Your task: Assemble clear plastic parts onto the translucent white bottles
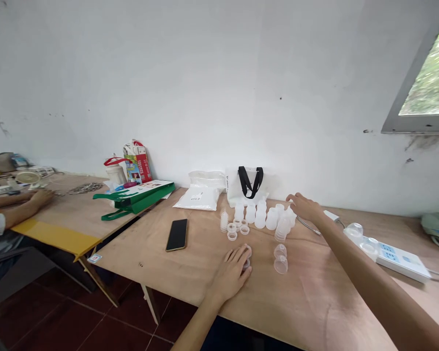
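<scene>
My left hand [232, 272] lies palm down on the table, fingers stretched out over small clear round pieces [247, 263] that it partly hides. Beyond its fingertips sits a cluster of whitish plastic rings [232, 236]. A pale teated piece [224, 221] stands beside the rings. My right hand [305, 206] is held at the right end of several milky plastic bottles [260, 215], its fingers apart and nothing visible in them. Whether it touches a bottle I cannot tell. In front of the bottles are a stack of clear caps [282, 230] and two clear domed caps [280, 264].
A phone [177, 235] lies to the left. Behind stand a white package [199, 196] and a white bag with black handles [234, 187]. A power strip [398, 258] with cables is at right. A green bag [142, 197] and another person's hands [40, 199] are at the left table.
</scene>
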Demonstrator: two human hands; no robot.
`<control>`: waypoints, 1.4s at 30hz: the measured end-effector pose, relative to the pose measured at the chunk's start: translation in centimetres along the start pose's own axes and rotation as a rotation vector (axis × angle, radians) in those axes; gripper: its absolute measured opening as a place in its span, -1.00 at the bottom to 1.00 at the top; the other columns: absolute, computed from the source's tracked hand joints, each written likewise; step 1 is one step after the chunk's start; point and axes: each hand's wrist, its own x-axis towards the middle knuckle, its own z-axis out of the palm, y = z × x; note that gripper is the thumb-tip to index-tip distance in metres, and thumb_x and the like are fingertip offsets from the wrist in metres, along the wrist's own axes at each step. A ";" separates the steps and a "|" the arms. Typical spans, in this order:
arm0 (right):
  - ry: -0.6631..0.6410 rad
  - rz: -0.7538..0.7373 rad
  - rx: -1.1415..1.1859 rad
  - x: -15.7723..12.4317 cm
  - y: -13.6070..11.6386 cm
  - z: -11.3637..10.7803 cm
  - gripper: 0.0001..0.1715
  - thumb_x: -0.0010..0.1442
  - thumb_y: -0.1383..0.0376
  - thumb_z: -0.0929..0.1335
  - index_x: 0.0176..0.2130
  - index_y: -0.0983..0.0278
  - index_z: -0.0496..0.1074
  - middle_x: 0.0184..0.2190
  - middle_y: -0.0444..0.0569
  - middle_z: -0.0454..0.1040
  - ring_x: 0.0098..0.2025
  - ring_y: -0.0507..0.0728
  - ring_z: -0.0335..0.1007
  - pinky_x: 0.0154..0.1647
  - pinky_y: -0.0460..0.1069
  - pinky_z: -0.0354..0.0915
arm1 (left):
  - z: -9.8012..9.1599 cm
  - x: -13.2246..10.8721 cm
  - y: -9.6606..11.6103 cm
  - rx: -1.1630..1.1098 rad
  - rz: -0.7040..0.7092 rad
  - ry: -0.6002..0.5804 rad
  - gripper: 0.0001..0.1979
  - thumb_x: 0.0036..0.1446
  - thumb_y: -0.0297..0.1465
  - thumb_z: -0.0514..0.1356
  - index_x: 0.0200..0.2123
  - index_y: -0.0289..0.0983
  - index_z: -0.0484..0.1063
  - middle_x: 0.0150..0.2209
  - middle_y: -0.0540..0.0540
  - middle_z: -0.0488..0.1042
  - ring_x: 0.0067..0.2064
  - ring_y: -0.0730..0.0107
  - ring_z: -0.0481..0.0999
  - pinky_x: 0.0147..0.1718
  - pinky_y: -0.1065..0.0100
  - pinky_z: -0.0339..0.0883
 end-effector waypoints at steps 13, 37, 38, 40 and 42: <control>-0.147 0.089 -0.080 3.8 1.4 1.9 -0.79 0.11 0.23 0.47 -0.23 0.26 0.64 -0.17 0.15 0.62 -0.09 0.28 0.58 -0.13 0.06 0.38 | -0.1 0.0 0.1 0.007 0.001 0.000 -0.47 0.44 -0.31 0.07 0.42 -0.10 0.14 0.48 -0.10 0.15 0.45 0.18 0.22 0.41 0.01 0.15; -0.114 -0.728 0.208 -8.0 -6.9 -6.8 -0.76 0.23 0.12 0.37 -0.22 0.15 0.62 0.20 -0.01 0.52 0.21 0.33 0.41 0.24 0.20 0.29 | 0.7 -0.1 -0.6 0.015 0.024 0.034 -0.46 0.45 -0.28 0.07 0.43 -0.10 0.13 0.47 -0.10 0.17 0.43 0.15 0.25 0.39 0.01 0.17; -0.144 -0.704 0.195 -8.2 -7.4 -5.7 -0.77 0.23 0.15 0.37 -0.21 0.15 0.62 0.19 -0.01 0.53 0.22 0.35 0.41 0.23 0.20 0.30 | 0.7 -0.2 -0.6 0.015 0.026 0.034 -0.46 0.45 -0.28 0.07 0.43 -0.10 0.13 0.47 -0.10 0.17 0.43 0.15 0.25 0.39 0.00 0.17; -0.187 -0.669 0.188 -8.2 -7.8 -3.8 -0.76 0.20 0.18 0.38 -0.20 0.17 0.63 0.19 0.03 0.54 0.24 0.39 0.38 0.22 0.23 0.30 | 0.7 -0.2 -0.6 0.015 0.029 0.039 -0.46 0.45 -0.28 0.07 0.43 -0.10 0.13 0.47 -0.11 0.17 0.43 0.14 0.24 0.39 0.00 0.18; -0.201 -0.658 0.197 -8.2 -7.9 -2.2 -0.75 0.21 0.20 0.37 -0.19 0.18 0.63 0.21 0.04 0.52 0.24 0.40 0.38 0.22 0.23 0.30 | 0.8 -0.2 -0.6 0.014 0.030 0.044 -0.46 0.45 -0.28 0.07 0.43 -0.11 0.13 0.47 -0.11 0.18 0.44 0.15 0.23 0.39 0.00 0.17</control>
